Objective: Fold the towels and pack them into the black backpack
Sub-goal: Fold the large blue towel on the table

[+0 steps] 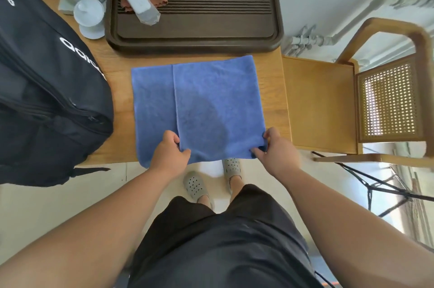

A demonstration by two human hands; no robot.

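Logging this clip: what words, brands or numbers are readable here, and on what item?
"adid": white letters on the black backpack, the rest curving out of sight.
Second white print at the backpack's top left: cut off by the frame, unreadable.
No text visible on the blue towel or brown tray.

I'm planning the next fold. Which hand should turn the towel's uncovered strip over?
Probably left: the left hand grips the blue towel beside that strip; the right hand pinches its opposite corner.
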